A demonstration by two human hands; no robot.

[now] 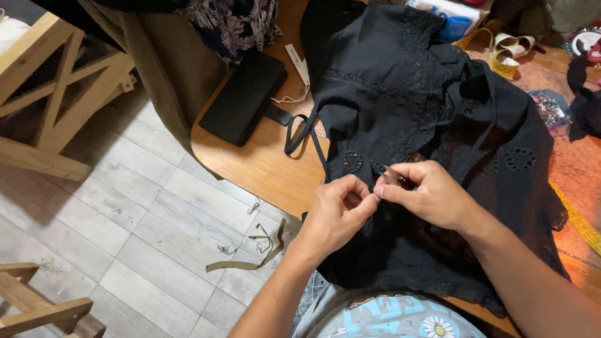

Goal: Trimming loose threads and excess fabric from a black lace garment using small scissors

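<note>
Both hands pinch the black eyelet-lace cotton garment [426, 125] on the wooden counter [263, 163]: left hand [335, 216] fingertips closed, right hand [432, 194] grip narrow (small metal tool [393, 175] between fingers).

Beside the black garment [438, 125], the small tool pinched by the right hand [432, 197] is too small to identify; the garment hides the tabletop beneath, and the yellow tape measure [579, 219] runs off the right edge
</note>
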